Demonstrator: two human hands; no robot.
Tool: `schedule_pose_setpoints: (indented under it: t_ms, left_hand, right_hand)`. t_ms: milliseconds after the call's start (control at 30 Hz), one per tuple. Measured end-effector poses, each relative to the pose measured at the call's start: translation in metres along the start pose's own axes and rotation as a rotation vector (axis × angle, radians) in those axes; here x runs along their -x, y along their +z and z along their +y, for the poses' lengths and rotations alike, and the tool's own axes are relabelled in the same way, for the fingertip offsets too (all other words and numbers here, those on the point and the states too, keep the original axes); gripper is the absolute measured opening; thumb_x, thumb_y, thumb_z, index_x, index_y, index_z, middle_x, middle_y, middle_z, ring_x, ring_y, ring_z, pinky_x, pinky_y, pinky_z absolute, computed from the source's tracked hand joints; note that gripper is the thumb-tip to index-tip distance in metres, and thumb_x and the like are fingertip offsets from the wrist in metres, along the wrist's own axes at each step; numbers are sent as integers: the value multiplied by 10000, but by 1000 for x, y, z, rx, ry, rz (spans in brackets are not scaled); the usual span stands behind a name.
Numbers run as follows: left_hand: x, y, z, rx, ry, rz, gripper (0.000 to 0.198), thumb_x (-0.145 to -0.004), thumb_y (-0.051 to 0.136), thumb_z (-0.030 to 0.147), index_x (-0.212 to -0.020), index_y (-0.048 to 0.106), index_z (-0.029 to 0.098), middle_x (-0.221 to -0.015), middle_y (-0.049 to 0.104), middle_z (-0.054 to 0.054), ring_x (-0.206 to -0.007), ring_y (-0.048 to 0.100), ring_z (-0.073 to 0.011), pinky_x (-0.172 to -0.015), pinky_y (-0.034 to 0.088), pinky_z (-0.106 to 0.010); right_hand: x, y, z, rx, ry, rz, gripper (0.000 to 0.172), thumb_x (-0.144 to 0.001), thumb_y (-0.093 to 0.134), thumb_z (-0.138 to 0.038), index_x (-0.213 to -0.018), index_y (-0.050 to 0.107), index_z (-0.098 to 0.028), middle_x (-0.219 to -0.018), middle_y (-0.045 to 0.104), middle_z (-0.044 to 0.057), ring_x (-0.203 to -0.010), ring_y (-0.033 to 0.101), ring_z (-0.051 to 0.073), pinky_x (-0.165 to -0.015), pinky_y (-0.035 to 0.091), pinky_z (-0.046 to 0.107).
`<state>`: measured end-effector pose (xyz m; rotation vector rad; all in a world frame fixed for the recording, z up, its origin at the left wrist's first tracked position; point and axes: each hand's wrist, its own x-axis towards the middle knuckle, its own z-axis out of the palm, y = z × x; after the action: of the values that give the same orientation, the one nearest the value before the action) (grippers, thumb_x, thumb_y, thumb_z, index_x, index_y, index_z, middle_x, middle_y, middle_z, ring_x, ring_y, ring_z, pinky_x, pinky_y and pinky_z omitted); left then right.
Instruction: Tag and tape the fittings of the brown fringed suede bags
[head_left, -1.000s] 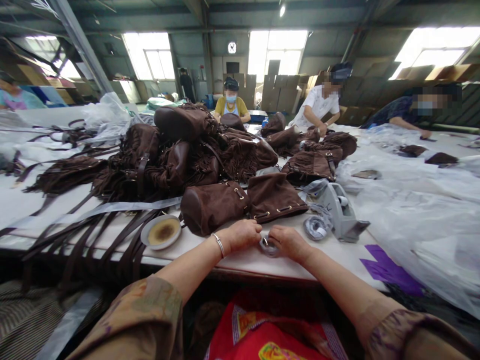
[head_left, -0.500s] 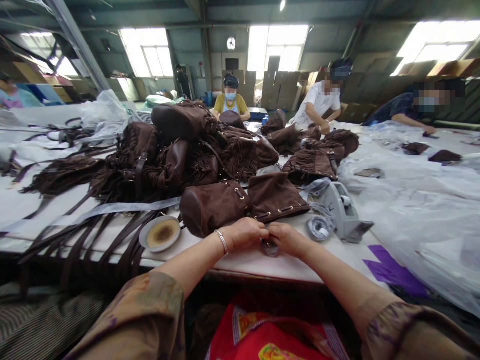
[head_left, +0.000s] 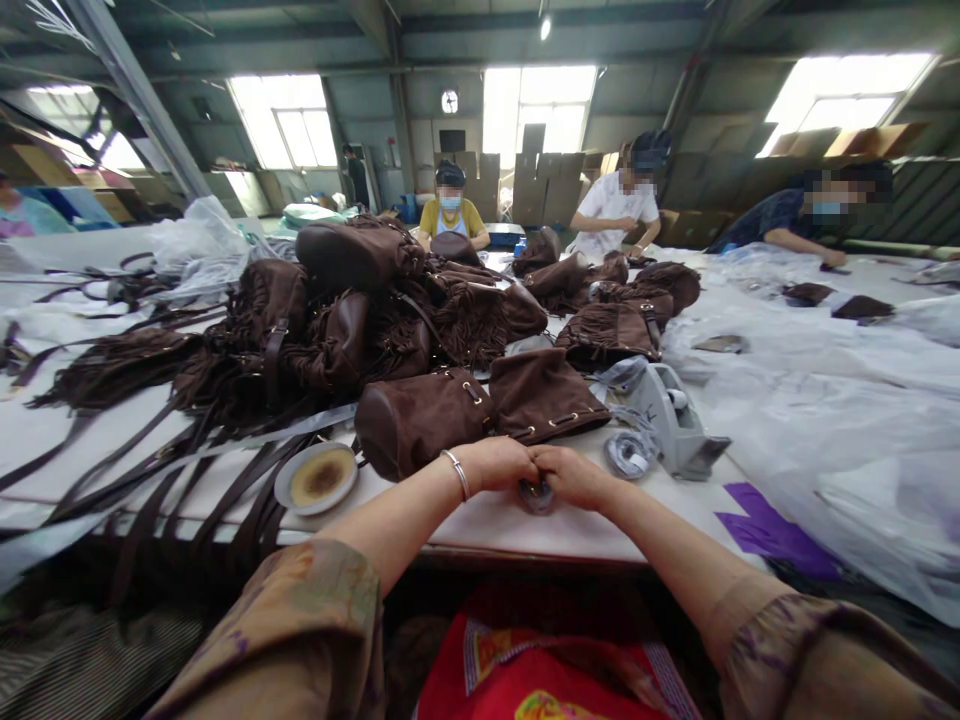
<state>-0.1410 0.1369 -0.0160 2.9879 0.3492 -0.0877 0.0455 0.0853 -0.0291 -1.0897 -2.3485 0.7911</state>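
Both hands meet at the near edge of the counter (head_left: 480, 528). The left hand (head_left: 499, 463) and the right hand (head_left: 574, 475) are knuckle to knuckle, and each grip is curled tight and pinching the same small wrapped piece (head_left: 536, 496). The piece looks like a bit of metal hardware in clear film, but it is too small to tell for sure. It sits just off the counter surface, directly between the fingertips.

The step in hand seems to be fine fingerwork on that piece, either wrapping it or peeling it.

A brown suede bag (head_left: 420, 420) lies on its side at 11 o'clock from the hands, almost touching the left knuckles. A flatter bag (head_left: 544, 395) lies at 12. A tape dispenser (head_left: 671, 420) stands at 2 o'clock with a tape roll (head_left: 626, 452) beside it, and a stained dish (head_left: 316, 477) sits at 9.

Any next move calls for a steady pinch from one hand, so the piece does not drop while the other hand lets go.
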Motion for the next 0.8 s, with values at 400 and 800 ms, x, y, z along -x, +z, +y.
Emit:
schedule_pose_setpoints:
  t_ms: [400,800]
  left_hand:
    - [1,9,45,-78,-338,111,171,-879,586,271,-849,715,162,-885,676,-82,-786,635,-205,-646,469,-279]
    - [-3,5,69,-93,-391,117,259,-909,596,389,-853,727,173,-876,624,-80,-806,579,-204,-678,454,-299]
  right_hand:
    - [58,26,-6,258,49,473,230,-932,533,-238,-1097,682,-182,-995,639,96,-947,596,222,-860,501,355]
    - [66,27,-12,626,-60,289,233,-979,534,-339,-900,690,-184,-851,619,85,-809,516,211,-728,367,343]
